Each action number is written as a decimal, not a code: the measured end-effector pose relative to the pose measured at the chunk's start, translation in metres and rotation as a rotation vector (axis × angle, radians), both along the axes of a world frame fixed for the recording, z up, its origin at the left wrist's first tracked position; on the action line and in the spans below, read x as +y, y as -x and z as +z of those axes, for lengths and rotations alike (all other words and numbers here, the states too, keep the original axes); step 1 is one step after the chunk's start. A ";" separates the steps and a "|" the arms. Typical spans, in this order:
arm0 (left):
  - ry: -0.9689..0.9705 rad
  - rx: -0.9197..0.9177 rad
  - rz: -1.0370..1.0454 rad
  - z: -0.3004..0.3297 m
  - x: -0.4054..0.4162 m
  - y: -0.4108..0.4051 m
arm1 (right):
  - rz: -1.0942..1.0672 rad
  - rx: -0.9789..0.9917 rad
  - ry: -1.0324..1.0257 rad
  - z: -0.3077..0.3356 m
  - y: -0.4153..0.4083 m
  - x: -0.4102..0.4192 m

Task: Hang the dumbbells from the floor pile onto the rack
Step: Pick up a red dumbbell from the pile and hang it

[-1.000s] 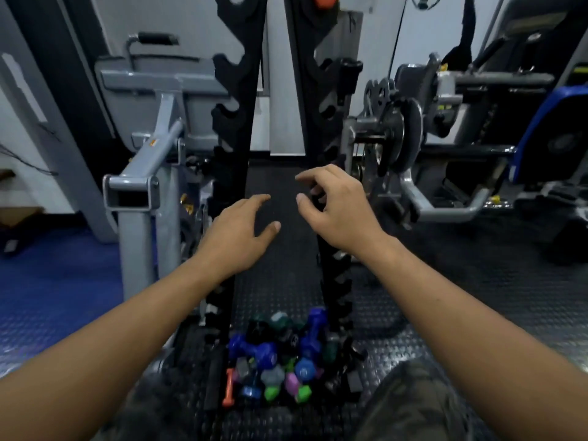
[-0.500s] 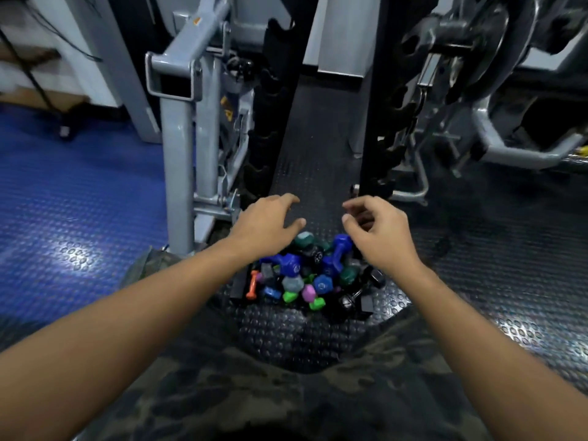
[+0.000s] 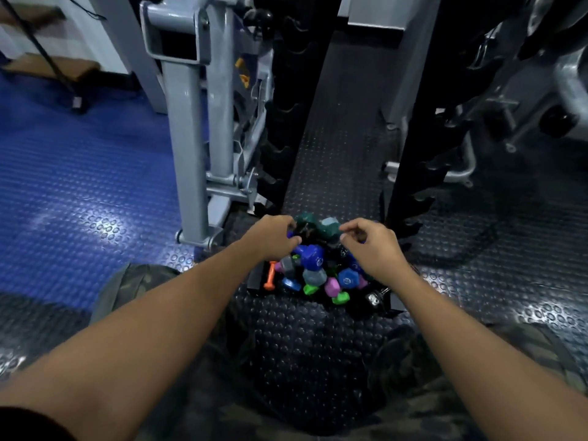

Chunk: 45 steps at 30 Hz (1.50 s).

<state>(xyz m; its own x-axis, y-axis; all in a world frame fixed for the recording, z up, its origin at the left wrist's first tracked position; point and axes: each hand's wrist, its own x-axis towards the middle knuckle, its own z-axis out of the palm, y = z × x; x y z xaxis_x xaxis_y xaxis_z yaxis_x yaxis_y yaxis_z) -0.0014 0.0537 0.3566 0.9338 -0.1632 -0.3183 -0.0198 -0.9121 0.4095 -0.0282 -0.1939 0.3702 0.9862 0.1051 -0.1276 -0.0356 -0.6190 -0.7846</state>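
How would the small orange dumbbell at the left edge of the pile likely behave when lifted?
The orange dumbbell looks slim and smaller than its neighbours, so probably light. It lies at the pile's edge with little resting on it, so it should lift free. Its coating may give grip; I cannot tell.

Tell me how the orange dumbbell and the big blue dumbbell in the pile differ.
The orange dumbbell is thin and small-headed; the big blue dumbbell is bulky, with a printed hexagonal head. The orange one lies at the pile's left edge; the blue one sits near the middle, on top. Neither is in a hand.
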 end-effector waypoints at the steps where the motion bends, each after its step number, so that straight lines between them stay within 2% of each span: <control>1: 0.003 0.022 0.018 -0.013 0.001 -0.006 | -0.018 0.026 0.003 -0.012 -0.007 -0.001; 8: 0.062 0.166 0.079 -0.103 -0.011 -0.039 | -0.139 0.208 0.073 -0.104 -0.039 -0.017; 14: 0.025 0.336 0.087 -0.167 -0.028 -0.048 | -0.184 0.367 0.126 -0.178 -0.036 -0.035; 19: -0.001 0.391 0.039 -0.221 -0.040 -0.041 | -0.239 0.502 0.142 -0.234 -0.023 -0.041; 25: 0.053 0.442 0.073 -0.269 -0.057 -0.038 | -0.269 0.546 0.120 -0.287 -0.012 -0.042; 38: 0.127 0.551 0.189 -0.319 -0.072 -0.017 | -0.385 0.700 0.041 -0.352 -0.024 -0.027; 45: 0.175 0.505 0.385 -0.324 -0.051 -0.021 | -0.528 0.694 0.094 -0.368 -0.023 0.000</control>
<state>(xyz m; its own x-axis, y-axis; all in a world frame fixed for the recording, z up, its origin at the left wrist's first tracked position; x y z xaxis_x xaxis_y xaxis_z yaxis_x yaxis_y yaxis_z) 0.0198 0.0032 0.0323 0.6785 0.0636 -0.7318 0.5285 -0.7343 0.4261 -0.0050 -0.1935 0.0020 0.5994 -0.3839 -0.7024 -0.7861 -0.4479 -0.4260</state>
